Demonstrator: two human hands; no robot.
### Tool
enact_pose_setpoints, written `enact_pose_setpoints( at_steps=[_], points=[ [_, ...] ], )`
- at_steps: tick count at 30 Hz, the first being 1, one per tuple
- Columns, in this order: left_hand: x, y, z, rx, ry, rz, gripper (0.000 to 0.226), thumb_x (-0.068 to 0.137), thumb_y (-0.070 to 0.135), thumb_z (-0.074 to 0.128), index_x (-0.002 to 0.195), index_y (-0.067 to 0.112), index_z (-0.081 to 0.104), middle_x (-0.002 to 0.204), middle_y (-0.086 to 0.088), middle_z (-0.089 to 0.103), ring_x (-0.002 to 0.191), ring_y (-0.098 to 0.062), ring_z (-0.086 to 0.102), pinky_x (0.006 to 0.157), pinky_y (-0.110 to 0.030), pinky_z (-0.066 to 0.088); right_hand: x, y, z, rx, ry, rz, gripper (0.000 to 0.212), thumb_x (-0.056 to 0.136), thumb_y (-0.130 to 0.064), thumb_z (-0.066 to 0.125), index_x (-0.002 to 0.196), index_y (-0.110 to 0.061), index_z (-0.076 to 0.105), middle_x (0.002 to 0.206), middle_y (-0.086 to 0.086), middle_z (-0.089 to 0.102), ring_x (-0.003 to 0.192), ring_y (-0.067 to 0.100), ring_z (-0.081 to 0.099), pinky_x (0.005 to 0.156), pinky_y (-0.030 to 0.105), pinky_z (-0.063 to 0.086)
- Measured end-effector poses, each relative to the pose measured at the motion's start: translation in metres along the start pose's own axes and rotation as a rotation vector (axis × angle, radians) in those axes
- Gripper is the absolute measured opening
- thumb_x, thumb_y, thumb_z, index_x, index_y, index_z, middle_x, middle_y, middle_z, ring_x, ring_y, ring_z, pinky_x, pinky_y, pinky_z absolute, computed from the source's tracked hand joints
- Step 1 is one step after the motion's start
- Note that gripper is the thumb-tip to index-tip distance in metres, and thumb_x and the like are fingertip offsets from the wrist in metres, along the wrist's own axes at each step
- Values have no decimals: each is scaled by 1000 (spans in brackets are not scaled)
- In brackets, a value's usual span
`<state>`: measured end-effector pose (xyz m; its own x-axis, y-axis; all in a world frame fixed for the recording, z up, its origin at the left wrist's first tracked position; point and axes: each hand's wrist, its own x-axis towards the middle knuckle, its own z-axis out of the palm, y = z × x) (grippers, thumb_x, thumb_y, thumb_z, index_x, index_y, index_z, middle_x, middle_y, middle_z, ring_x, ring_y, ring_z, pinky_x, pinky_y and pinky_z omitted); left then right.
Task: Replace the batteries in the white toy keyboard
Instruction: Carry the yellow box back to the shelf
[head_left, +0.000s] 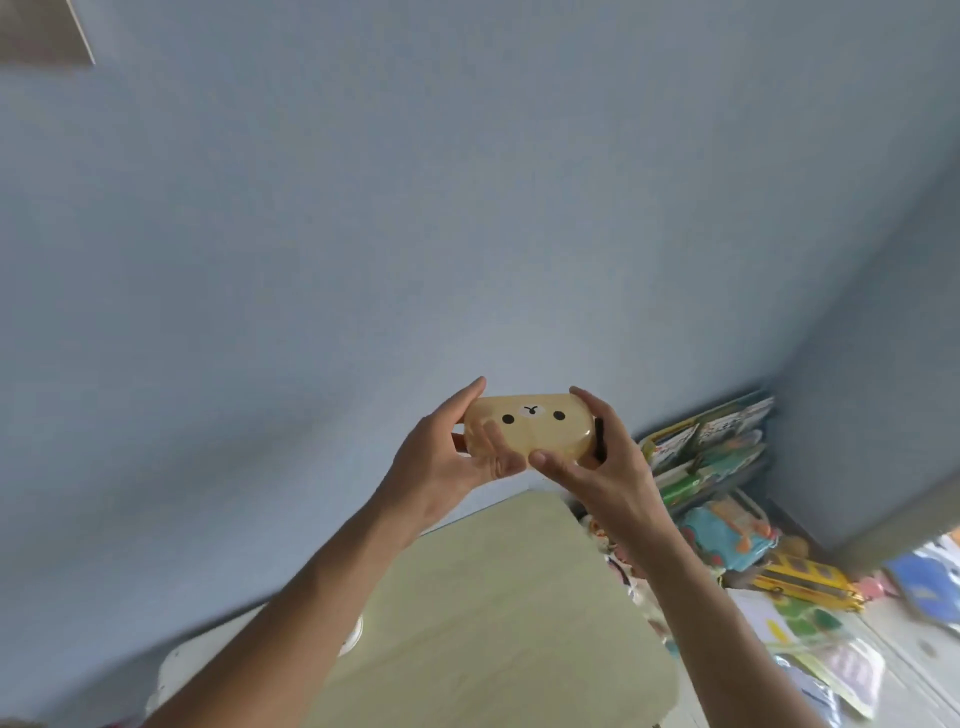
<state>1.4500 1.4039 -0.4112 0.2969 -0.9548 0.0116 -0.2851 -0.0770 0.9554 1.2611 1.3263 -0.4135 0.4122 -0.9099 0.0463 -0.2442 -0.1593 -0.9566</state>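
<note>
Gripping a beige bear-face case (527, 428) at each end, the left hand (447, 467) and right hand (597, 462) raise it above the worktop (493, 613).

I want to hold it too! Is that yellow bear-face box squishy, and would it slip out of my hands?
Probably not squishy: the bear-face box keeps its rounded shape while the left hand and right hand grip its ends. It looks glossy, so it may be a bit slippery. It is held up by fingertips alone, so it is likely light.

Child's playroom at home, picture books (709, 441), toy bus (805, 579), blue wall (363, 208)
</note>
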Motion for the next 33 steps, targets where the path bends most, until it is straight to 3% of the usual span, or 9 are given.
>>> enact_pose_setpoints(
  at_steps=[3,6,9,14,19,22,26,30,33],
  points=[
    [-4,111,1,-10,-70,28,102,66,53,88,152,44,35,135,19,58,119,-6,60,103,-31,48,-20,-95,-63,-52,89,15,95,62,-55,87,145,-39,42,115,-9,68,101,6,68,94,35,57],
    [-11,222,9,-11,-173,74,103,68,50,88,154,41,32,147,12,52,132,-13,53,111,-37,45,-52,-181,-129,-139,190,34,100,61,-70,80,147,-45,37,105,1,70,92,20,69,91,46,56],
    [-23,324,32,24,-286,160,103,71,50,87,155,37,30,152,9,48,139,-17,47,115,-43,41,-91,-255,-196,-208,308,43,99,66,-64,79,151,-35,36,112,-12,67,97,10,66,94,37,54],
    [-56,454,107,5,-475,247,110,63,55,89,154,33,32,147,4,52,131,-20,55,111,-45,46,-171,-335,-315,-286,534,62,86,70,-49,84,145,-27,46,116,-9,64,101,13,62,90,31,52],
    [-94,537,222,-87,-648,293,108,49,58,93,140,28,43,135,0,61,115,-20,66,96,-44,58,-253,-356,-433,-297,687,80,88,68,-45,87,143,-22,48,111,-9,65,97,8,62,90,34,57],
    [-115,577,305,-106,-737,332,90,58,45,89,135,22,49,126,-1,65,110,-19,67,91,-37,61,-297,-349,-507,-273,763,78,87,69,-43,87,144,-23,48,112,-9,68,98,8,65,86,32,58],
    [-130,617,423,-146,-849,336,83,67,30,93,137,15,50,122,-4,68,106,-19,71,84,-29,61,-349,-325,-612,-213,815,88,59,72,-33,88,124,-29,60,107,-5,72,99,15,69,79,25,59],
    [-138,646,529,-167,-924,322,87,64,30,95,137,14,50,123,-8,67,107,-24,71,85,-32,62,-382,-296,-713,-248,868,128,57,66,-35,91,116,-24,65,102,-3,73,93,16,70,73,22,57],
    [-138,664,595,-167,-954,336,88,59,37,96,133,17,53,123,-7,69,107,-25,71,90,-38,61,-393,-274,-779,-262,885,173,61,62,-35,92,115,-19,65,100,2,74,91,21,71,74,31,60]
  ],
)
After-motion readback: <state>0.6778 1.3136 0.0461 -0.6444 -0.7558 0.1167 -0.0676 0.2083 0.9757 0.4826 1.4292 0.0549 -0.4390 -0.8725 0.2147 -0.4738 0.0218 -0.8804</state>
